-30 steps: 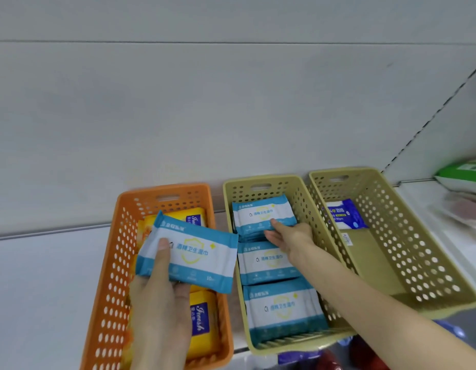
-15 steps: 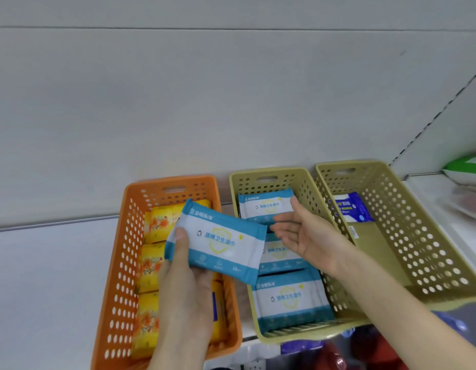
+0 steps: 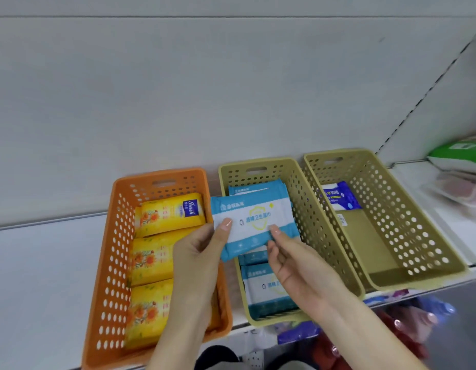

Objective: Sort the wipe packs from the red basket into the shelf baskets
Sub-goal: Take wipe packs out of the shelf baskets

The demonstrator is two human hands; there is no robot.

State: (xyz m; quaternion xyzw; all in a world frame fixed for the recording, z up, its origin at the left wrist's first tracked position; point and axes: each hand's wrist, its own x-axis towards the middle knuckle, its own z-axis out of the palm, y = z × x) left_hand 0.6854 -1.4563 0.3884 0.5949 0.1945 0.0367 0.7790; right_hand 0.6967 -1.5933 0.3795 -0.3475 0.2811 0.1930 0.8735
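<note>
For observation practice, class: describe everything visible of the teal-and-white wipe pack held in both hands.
The held wipe pack is a flat film pouch: teal bands top and bottom, white middle with a yellow shield and teal print. Tilted, it hangs over the middle basket, above matching packs. The left hand pinches its left part, the right hand its lower edge.

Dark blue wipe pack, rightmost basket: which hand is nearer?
Right. The right hand, pinching the teal pack, is over the middle basket, left of the dark blue pack; the left hand is farther left, at the orange basket.
</note>
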